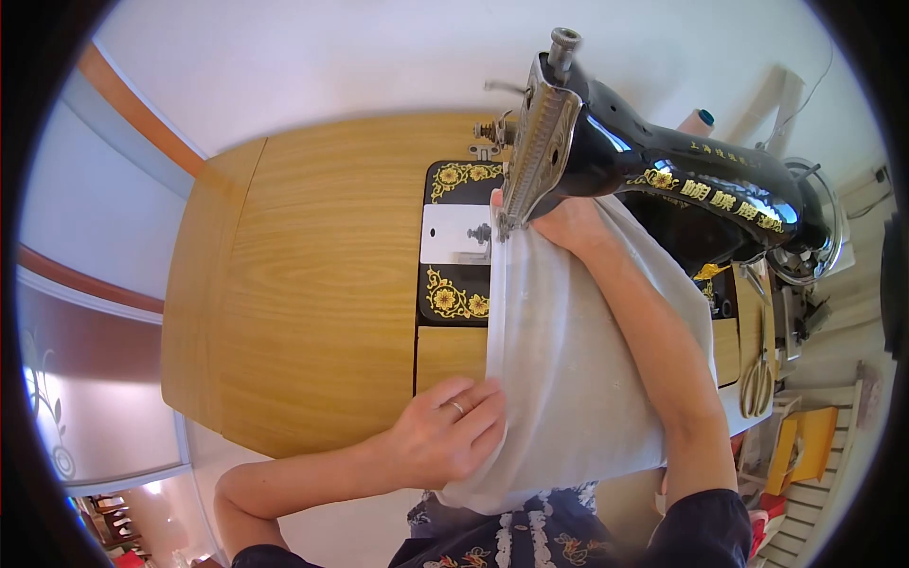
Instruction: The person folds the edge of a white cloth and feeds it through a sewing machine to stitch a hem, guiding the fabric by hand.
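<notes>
A black sewing machine (701, 175) with gold lettering stands on the wooden table. Pale, sheer fabric (587, 350) hangs from under its needle area over the table's front edge, toward my lap. My left hand (450, 426), a ring on one finger, pinches the folded left edge of the fabric near the table front. Behind the needle bar, my right hand (568, 222) lies on the fabric close to the presser foot (505, 227). The machine's head hides part of the right fingers, so their grip does not show fully.
The wooden table (322, 275) extends to the left. Scissors (756, 383) lie at its right edge, below the handwheel (814, 227). A thread spool (698, 121) sits behind the machine arm. A slatted white rack (814, 473) with a yellow item stands at lower right.
</notes>
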The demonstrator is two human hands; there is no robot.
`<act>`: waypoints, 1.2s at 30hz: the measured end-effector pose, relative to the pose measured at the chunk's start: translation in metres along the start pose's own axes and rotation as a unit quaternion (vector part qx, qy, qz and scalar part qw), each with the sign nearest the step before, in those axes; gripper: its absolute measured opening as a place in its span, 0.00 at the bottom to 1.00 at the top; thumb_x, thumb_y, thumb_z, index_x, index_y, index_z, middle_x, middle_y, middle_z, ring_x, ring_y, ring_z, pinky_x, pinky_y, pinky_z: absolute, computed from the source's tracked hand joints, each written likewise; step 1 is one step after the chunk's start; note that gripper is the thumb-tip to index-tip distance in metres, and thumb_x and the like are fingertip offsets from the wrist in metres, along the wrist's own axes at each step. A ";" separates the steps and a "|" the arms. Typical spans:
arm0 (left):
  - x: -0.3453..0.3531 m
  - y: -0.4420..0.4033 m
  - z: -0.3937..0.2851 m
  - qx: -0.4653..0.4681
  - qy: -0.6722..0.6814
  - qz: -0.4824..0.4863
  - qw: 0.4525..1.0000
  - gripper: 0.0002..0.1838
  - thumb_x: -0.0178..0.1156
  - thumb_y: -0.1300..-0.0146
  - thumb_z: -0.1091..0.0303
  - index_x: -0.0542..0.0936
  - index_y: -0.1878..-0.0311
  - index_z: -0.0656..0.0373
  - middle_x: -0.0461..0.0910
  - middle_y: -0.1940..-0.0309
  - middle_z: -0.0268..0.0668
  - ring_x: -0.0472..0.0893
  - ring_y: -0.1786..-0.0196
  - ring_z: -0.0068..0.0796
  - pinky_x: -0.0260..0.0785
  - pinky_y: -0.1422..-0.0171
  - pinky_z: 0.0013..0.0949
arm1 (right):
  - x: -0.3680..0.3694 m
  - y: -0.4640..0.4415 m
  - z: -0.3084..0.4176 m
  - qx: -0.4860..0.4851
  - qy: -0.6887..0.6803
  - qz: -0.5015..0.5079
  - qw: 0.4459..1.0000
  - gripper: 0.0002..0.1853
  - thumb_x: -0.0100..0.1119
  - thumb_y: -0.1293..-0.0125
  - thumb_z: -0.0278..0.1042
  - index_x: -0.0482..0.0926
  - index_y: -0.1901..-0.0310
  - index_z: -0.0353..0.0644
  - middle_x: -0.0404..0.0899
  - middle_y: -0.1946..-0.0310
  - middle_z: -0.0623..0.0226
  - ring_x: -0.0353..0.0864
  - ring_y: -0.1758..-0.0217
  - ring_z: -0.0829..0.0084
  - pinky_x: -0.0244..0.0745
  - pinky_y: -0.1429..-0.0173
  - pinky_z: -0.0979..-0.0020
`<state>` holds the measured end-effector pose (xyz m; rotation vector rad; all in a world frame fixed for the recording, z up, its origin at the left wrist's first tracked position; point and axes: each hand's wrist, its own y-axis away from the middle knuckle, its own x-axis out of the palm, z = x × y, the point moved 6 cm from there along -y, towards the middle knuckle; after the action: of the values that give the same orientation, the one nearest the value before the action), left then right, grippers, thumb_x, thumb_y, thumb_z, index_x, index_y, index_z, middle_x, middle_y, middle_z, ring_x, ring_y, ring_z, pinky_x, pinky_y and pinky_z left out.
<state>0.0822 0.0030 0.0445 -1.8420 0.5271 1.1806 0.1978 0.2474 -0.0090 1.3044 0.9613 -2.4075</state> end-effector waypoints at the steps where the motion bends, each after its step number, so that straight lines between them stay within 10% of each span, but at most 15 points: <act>1: 0.000 0.000 0.000 0.002 -0.003 0.001 1.000 0.08 0.59 0.53 0.72 0.81 0.68 0.62 0.81 0.60 0.39 0.83 0.50 0.33 0.71 0.51 0.34 | -0.002 0.000 0.003 0.003 -0.003 0.001 1.000 0.20 0.64 0.39 0.49 0.78 0.62 0.37 0.80 0.62 0.57 0.79 0.56 0.58 0.73 0.49 0.58; 28: 0.009 -0.005 0.013 0.004 -0.004 -0.019 1.000 0.09 0.60 0.56 0.73 0.81 0.68 0.63 0.80 0.60 0.39 0.82 0.52 0.34 0.70 0.50 0.35 | -0.002 -0.016 0.001 -0.028 -0.047 0.012 0.998 0.10 0.65 0.37 0.34 0.75 0.68 0.40 0.76 0.68 0.70 0.76 0.60 0.74 0.73 0.51 0.69; 32: 0.009 -0.007 0.016 0.004 -0.005 -0.018 1.000 0.10 0.60 0.56 0.73 0.81 0.68 0.64 0.80 0.60 0.40 0.82 0.52 0.34 0.70 0.50 0.35 | 0.009 -0.015 -0.024 0.114 -0.339 0.033 0.933 0.10 0.64 0.36 0.35 0.75 0.68 0.40 0.76 0.65 0.67 0.77 0.59 0.72 0.74 0.51 0.68; 36: 0.011 -0.007 0.018 0.011 -0.011 -0.018 1.000 0.11 0.61 0.57 0.74 0.81 0.67 0.64 0.80 0.61 0.41 0.82 0.52 0.35 0.70 0.49 0.36 | 0.005 -0.017 -0.023 0.079 -0.267 0.021 0.960 0.10 0.64 0.36 0.35 0.75 0.68 0.40 0.76 0.65 0.67 0.77 0.60 0.72 0.74 0.52 0.68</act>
<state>0.0838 0.0228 0.0345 -1.8107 0.4916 1.1655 0.2014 0.2750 -0.0148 0.6332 0.5906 -2.6316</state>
